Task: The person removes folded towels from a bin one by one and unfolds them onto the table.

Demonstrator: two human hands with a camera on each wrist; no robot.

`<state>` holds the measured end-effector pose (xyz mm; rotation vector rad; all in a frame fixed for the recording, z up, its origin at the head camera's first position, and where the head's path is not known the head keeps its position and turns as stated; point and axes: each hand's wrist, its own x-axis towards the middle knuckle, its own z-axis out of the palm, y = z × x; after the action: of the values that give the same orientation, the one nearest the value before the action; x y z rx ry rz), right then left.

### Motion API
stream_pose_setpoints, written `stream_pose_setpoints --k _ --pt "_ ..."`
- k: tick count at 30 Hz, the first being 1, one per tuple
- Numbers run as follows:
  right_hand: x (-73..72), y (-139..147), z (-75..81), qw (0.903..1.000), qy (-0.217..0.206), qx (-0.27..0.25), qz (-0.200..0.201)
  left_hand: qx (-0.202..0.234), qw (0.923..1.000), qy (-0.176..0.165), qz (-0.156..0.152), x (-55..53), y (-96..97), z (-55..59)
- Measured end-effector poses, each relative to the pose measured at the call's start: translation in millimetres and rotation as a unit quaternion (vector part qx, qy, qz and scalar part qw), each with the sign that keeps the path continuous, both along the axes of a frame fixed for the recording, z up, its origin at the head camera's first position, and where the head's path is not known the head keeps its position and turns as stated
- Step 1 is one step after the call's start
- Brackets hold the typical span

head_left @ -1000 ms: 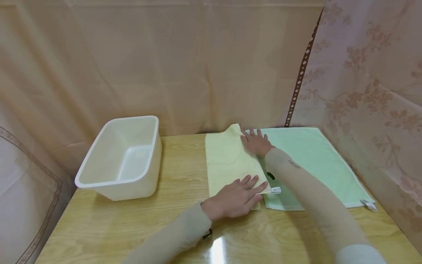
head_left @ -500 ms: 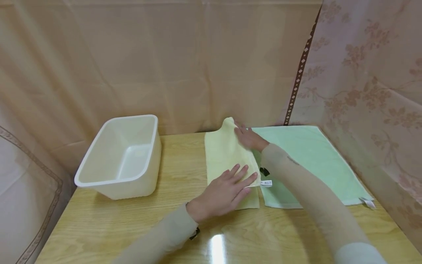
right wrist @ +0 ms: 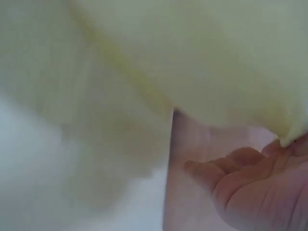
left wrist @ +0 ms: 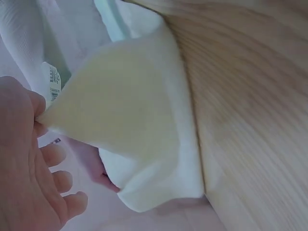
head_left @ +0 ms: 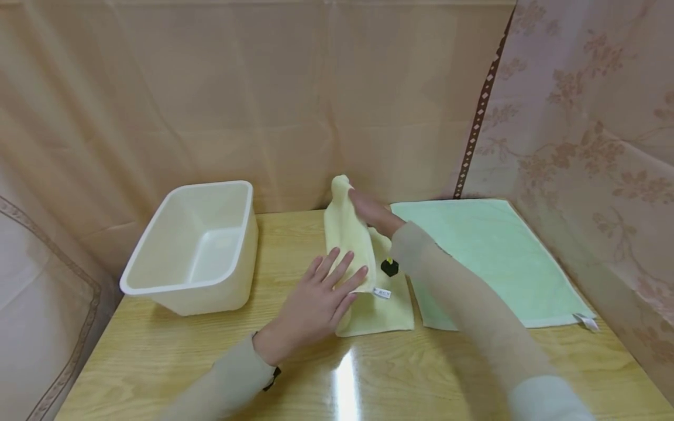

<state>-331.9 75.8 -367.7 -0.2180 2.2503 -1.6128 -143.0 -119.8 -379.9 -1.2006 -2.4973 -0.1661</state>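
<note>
A pale yellow towel lies on the table with its upper layer lifted and folding over to the left. My left hand pinches the near corner of that layer, beside a small white label. In the left wrist view, thumb and forefinger of the left hand close on the corner while the other fingers stay loosely bent. At the far side my right hand holds the raised far corner. The right wrist view shows the towel hanging from the fingertips of the right hand.
A mint green towel lies spread flat to the right, its near left part under my right arm. A white plastic basin stands at the left on the wooden table. Beige curtains rise behind the table's far edge.
Both hands have moved left, carrying the yellow towel's upper layer with them. Its far corner has risen, and more of the lower layer shows. The basin and green towel stay put.
</note>
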Motion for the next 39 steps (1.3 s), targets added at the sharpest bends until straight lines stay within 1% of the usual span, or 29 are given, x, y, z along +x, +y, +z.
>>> stream_pose_setpoints --k 1,3,6,9,13,15,17,20,22,25,27,28,30,32,34,35,36,37,38,39 --pt "1.7 -6 -0.6 0.9993 -0.021 -0.029 -0.008 0.000 1.0000 0.002 0.002 1.1 -5.1 -0.9" --pt "5.4 -18 -2.2 0.9941 -0.064 -0.085 -0.019 -0.001 1.0000 0.001 0.004 3.6 -14.8 -2.9" --pt "8.8 -36 -4.9 0.9837 -0.105 -0.140 -0.040 -0.003 0.9999 -0.005 0.011 7.8 -28.8 -6.8" --pt "10.9 -54 -9.5 0.9709 -0.129 -0.194 -0.057 -0.005 0.9998 -0.009 0.019 12.8 -41.4 -11.3" --pt "13.4 -77 -16.0 0.9475 -0.164 -0.260 -0.088 -0.009 0.9991 -0.017 0.037 20.0 -55.7 -16.9" --pt "15.0 -88 -18.2 0.9385 -0.177 -0.277 -0.106 -0.006 0.9986 -0.023 0.046 23.1 -62.4 -19.0" --pt "15.6 -97 -21.5 0.9334 -0.178 -0.287 -0.122 0.001 0.9983 -0.023 0.054 25.7 -68.7 -20.5" --pt "16.5 -110 -29.0 0.9365 -0.164 -0.284 -0.125 0.013 0.9979 -0.013 0.062 28.5 -78.0 -24.3" --pt "17.0 -118 -35.5 0.9407 -0.148 -0.284 -0.113 0.020 0.9976 -0.004 0.066 30.4 -84.0 -27.7" --pt "17.0 -127 -45.6 0.9457 -0.124 -0.293 -0.068 0.025 0.9972 0.004 0.070 33.4 -91.1 -33.3" --pt "17.2 -132 -50.8 0.9441 -0.113 -0.307 -0.039 0.027 0.9972 0.004 0.070 35.3 -94.1 -35.6" --pt "17.4 -133 -53.1 0.9449 -0.112 -0.306 -0.028 0.025 0.9972 0.004 0.070 35.6 -95.7 -36.9" --pt "17.9 -135 -56.4 0.9500 -0.103 -0.295 -0.017 0.018 0.9972 0.000 0.073 36.1 -98.2 -38.6" --pt "18.6 -135 -58.6 0.9628 -0.084 -0.256 -0.015 0.008 0.9971 -0.005 0.075 35.9 -99.1 -39.3" --pt "19.4 -133 -59.8 0.9801 -0.049 -0.192 -0.010 -0.006 0.9972 -0.008 0.074 35.5 -99.1 -39.7" --pt "19.4 -131 -60.6 0.9878 -0.024 -0.154 -0.003 -0.013 0.9974 -0.010 0.070 35.2 -98.8 -39.8" --pt "19.6 -130 -61.5 0.9953 0.002 -0.096 0.009 -0.023 0.9977 -0.011 0.063 35.0 -98.4 -40.1" --pt "19.9 -128 -62.5 0.9987 0.030 -0.029 0.029 -0.033 0.9979 -0.013 0.054 34.8 -97.9 -40.3" --pt "20.1 -127 -63.9 0.9963 0.056 0.038 0.053 -0.044 0.9980 -0.017 0.043 34.8 -97.4 -40.6" --pt "20.5 -126 -64.9 0.9885 0.083 0.101 0.076 -0.054 0.9977 -0.025 0.032 34.9 -96.8 -40.9"
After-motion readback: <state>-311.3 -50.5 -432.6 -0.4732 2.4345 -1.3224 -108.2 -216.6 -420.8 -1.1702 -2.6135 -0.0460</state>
